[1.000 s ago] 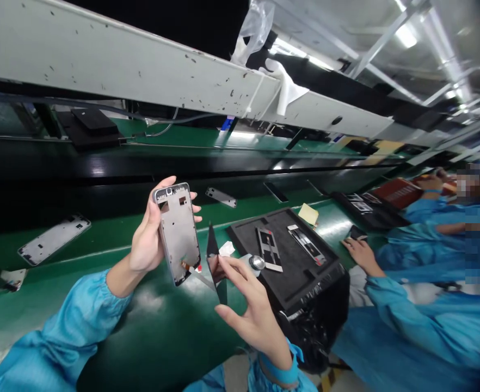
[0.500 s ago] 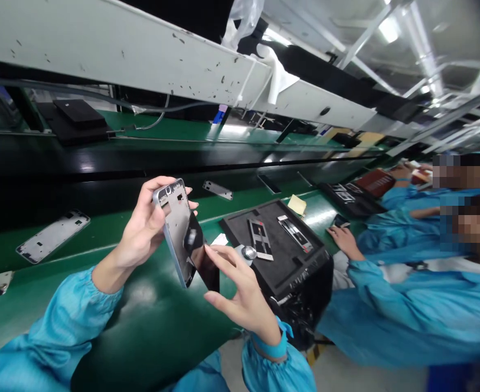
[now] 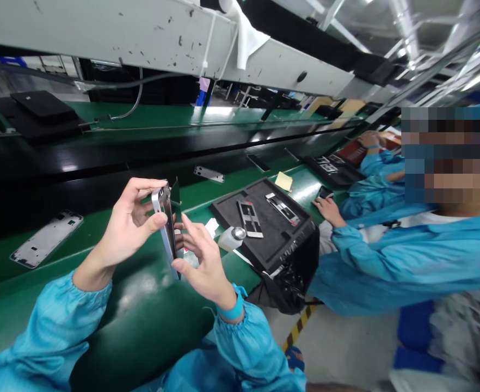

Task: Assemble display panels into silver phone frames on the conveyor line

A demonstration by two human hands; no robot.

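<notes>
My left hand [image 3: 131, 223] grips a phone frame [image 3: 169, 245] by its edges, thumb on the near side. The frame has a silvery rim and is turned nearly edge-on to me. Against its far side a thin dark phone screen [image 3: 176, 198] stands at a slight angle, its top sticking out past the frame. My right hand [image 3: 202, 258] is closed on the screen from the right, its thumb at the frame's lower end. Its fingertips are partly hidden behind the parts.
A small bottle [image 3: 232, 238] with a metal cap stands beside a black foam tray [image 3: 223, 209] bearing phone parts. Loose phone frames, including one at left [image 3: 46, 239], lie on the green bench [image 3: 137, 316]. A co-worker's hand [image 3: 330, 211] rests at right.
The phone frame has turned more edge-on, and my right hand has brought the screen up close against it. The view has shifted, so the surroundings sit further left and higher.
</notes>
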